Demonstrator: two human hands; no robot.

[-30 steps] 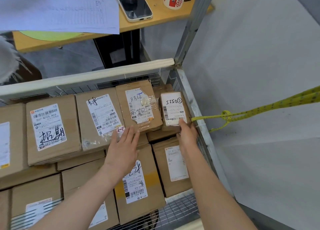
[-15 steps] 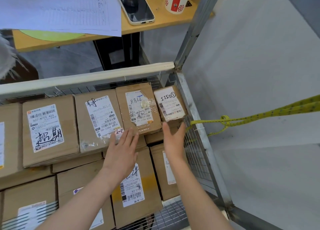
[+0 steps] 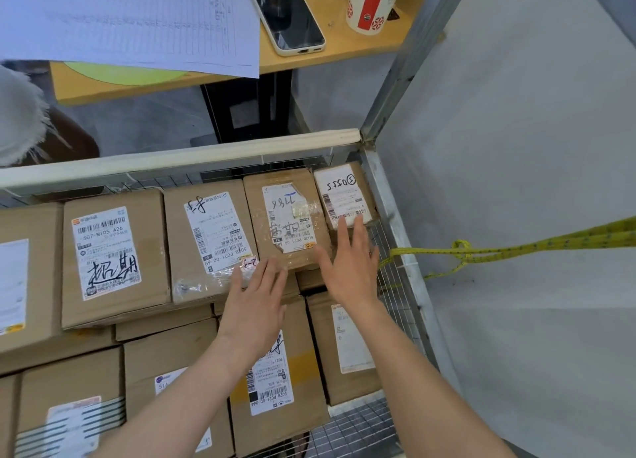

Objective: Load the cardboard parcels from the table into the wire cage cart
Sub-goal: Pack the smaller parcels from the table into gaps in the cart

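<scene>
The fingers (image 3: 344, 233) of the right hand (image 3: 351, 275) are straight and spread, and they hold nothing. Their tips touch the near edge of a small box (image 3: 344, 192) in the far right corner of the wire cart (image 3: 389, 202). The left hand (image 3: 254, 309) is flat and open too, its fingers (image 3: 272, 275) at the near edge of a taped box (image 3: 285, 216). More boxes (image 3: 113, 254) fill the cart. A yellow rope (image 3: 516, 249) is tied to its side.
</scene>
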